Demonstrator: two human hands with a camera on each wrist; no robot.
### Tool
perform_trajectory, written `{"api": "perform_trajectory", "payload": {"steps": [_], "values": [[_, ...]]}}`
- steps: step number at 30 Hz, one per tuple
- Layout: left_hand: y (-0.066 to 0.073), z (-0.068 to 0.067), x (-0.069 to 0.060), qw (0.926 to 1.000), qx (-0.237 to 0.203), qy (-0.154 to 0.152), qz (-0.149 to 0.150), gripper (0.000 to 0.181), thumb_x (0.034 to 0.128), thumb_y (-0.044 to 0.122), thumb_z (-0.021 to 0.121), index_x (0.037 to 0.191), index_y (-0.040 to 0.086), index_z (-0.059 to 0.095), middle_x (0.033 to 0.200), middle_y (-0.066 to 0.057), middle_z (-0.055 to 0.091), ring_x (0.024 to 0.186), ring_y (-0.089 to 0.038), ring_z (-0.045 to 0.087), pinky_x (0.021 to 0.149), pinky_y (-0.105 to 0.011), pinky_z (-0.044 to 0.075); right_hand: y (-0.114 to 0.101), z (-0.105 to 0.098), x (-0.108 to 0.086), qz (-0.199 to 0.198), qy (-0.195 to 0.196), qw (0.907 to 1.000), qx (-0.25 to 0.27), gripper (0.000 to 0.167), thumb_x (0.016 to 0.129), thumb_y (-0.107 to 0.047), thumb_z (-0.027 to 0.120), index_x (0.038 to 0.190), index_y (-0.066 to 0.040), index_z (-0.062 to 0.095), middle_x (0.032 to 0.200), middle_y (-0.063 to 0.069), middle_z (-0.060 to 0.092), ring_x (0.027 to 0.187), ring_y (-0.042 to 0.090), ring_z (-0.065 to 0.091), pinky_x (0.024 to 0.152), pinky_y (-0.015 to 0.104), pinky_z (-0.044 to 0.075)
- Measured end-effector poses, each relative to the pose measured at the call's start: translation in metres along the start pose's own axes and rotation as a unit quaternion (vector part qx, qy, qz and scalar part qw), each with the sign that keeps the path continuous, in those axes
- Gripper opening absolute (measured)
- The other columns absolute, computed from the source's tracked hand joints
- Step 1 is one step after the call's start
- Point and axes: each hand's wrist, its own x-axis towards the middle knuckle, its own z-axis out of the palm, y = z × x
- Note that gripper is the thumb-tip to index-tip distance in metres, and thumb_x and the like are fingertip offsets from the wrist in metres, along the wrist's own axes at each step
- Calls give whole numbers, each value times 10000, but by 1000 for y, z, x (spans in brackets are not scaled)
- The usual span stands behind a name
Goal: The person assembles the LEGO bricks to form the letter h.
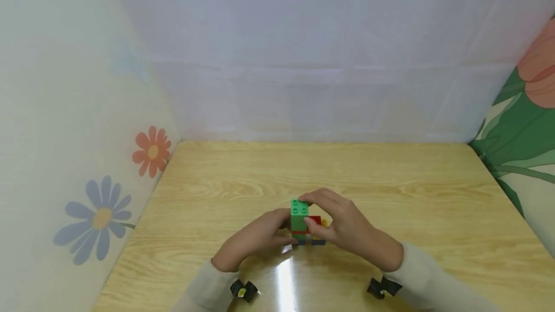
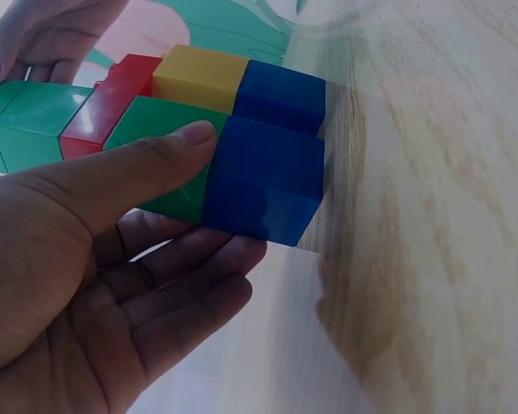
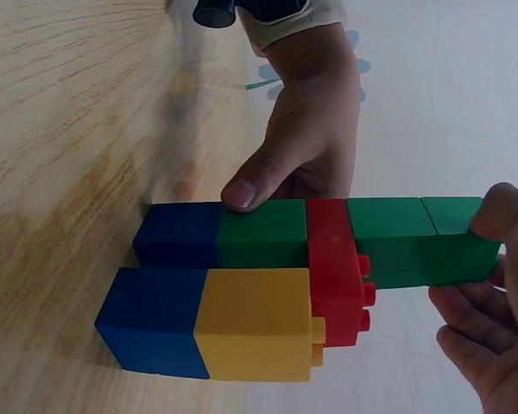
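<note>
A small tower of toy building blocks stands on the wooden table. At its foot are a blue block (image 2: 263,177) and a second blue block (image 3: 151,319). A lower green block (image 2: 168,129) and a yellow block (image 3: 255,323) sit on them. Above is a red block (image 3: 332,272), with two green blocks stacked on it, the top green block (image 1: 299,208) uppermost. My left hand (image 1: 264,230) grips the lower green block, thumb on one side and fingers on the other. My right hand (image 1: 344,218) pinches the top green block between thumb and fingers.
The wooden table (image 1: 217,172) ends against a white cloth backdrop (image 1: 321,52). A flower-painted panel (image 1: 73,124) borders the left side, and a leaf-painted panel (image 1: 524,143) the right. Black straps with small devices sit at both cuffs.
</note>
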Motion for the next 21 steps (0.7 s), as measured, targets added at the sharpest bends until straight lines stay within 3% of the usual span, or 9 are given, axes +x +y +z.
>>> {"api": "perform_trajectory", "payload": {"steps": [7,13,21], "values": [[1,-1,0,10000,-71,-14,-42,428,885,211,736,1273,170,559,1146,82,652,1036,-63,612,925,-282,500,3,6,-3,-69,241,9997,78,337,923,-205,646,1233,-78,613,1150,4,629,1010,138,629,820,218,543],[-4,1,-3,9998,-124,21,-182,435,879,205,743,1271,175,557,1152,82,646,1048,-64,608,927,-287,498,4,11,-3,-137,225,9996,116,342,926,-198,639,1245,-83,604,1154,10,625,1024,138,623,834,208,534],[-3,1,1,10000,26,56,-58,428,882,223,741,1266,168,560,1147,80,643,1047,-77,606,930,-310,499,2,3,-4,310,-39,9993,219,387,936,-212,645,1297,-97,565,1199,6,611,1079,137,598,882,271,530]]}}
